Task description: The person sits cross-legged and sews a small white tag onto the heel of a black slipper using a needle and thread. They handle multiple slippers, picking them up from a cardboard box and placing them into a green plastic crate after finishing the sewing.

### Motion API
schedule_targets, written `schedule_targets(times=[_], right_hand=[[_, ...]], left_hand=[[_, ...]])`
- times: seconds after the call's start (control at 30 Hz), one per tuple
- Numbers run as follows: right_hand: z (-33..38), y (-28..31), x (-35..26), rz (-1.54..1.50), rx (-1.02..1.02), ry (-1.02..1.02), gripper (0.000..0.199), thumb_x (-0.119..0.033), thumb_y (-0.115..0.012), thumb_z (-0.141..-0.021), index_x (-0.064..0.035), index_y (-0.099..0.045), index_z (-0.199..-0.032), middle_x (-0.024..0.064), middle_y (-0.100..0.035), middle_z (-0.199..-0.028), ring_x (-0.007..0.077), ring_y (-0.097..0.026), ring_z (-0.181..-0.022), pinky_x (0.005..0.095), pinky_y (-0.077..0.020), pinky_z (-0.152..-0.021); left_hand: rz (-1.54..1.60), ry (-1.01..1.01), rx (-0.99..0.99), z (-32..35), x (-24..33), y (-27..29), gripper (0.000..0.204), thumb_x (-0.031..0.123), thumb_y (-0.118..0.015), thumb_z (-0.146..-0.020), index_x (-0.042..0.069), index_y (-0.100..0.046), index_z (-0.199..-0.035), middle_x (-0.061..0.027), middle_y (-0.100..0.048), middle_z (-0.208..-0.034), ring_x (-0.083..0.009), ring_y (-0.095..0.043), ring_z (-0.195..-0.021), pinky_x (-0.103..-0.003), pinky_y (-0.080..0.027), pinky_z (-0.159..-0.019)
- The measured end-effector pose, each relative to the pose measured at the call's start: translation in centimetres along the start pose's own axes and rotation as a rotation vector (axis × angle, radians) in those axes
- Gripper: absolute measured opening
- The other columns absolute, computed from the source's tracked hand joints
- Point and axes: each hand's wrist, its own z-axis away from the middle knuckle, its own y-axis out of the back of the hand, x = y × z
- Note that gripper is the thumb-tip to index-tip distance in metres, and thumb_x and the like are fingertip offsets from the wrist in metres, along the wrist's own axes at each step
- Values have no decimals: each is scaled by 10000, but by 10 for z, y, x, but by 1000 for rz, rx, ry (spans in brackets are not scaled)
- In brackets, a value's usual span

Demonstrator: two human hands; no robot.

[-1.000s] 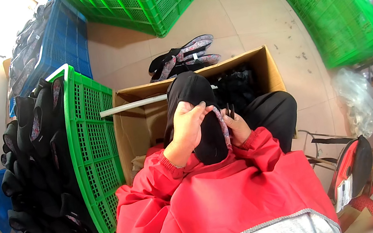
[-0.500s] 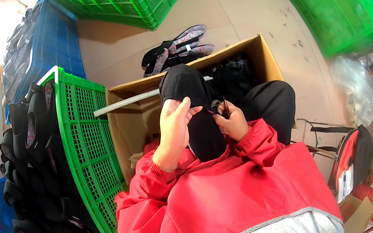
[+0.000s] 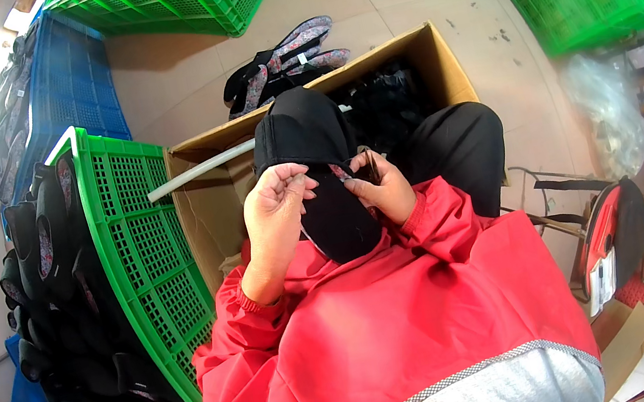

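A black cloth slipper (image 3: 339, 224) lies lengthwise across my lap, with a bit of patterned lining showing at its opening. My left hand (image 3: 276, 209) pinches at the left edge of that opening, thumb and fingertips together. On the other side, my right hand (image 3: 388, 194) is closed round a small dark tool (image 3: 370, 161) that looks like thread snips. Its fingertips also touch the slipper's right edge. The tool's tip is too small and dark to make out.
An open cardboard box (image 3: 448, 62) with black items stands before my knees, a pale tube (image 3: 200, 171) across its corner. Several floral-lined slippers (image 3: 284, 61) lie beyond it. To the left, a green crate (image 3: 138, 225) adjoins piled black slippers (image 3: 65, 306). A folding chair (image 3: 604, 237) is at right.
My left fingers have drawn closer together at the slipper's edge. My right hand has turned slightly, showing more of the dark tool. The whole view has shifted a little.
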Motion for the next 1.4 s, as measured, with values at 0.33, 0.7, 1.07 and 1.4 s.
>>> schedule_targets(times=[0.33,0.7,1.07,1.4], right_hand=[[-4,7,7,36,109,150,199,-206,-580,-984,-50,-587,-1108,-2,-577,-916,66,-537,-737,220,-458,-681],[-22,13,4,120,129,53,109,-113,-645,-922,-22,-659,-979,-14,-632,-834,77,-559,-759,232,-461,-724],[0,37,-20,108,116,41,129,-229,-658,-939,-106,-633,-970,11,-620,-848,42,-456,-568,183,-293,-444],[16,31,-4,48,-60,-63,198,-107,-614,-951,-9,-615,-1124,3,-616,-902,67,-544,-782,216,-455,-736]], left_hand=[[-281,-410,262,13,-10,6,116,5,-581,-958,-19,-645,-1051,-46,-668,-860,-73,-614,-773,-194,-493,-709],[-97,-311,434,14,-37,12,362,-45,-617,-910,-11,-526,-1259,-66,-581,-1102,-109,-572,-971,-222,-481,-871],[150,-189,348,12,-52,7,272,-18,-614,-908,-12,-576,-1177,-45,-617,-1038,-108,-589,-922,-240,-495,-832],[-934,-911,-354,36,-3,-20,330,138,-813,-560,102,-726,-876,-16,-567,-923,-224,-544,-944,-387,-412,-858]])
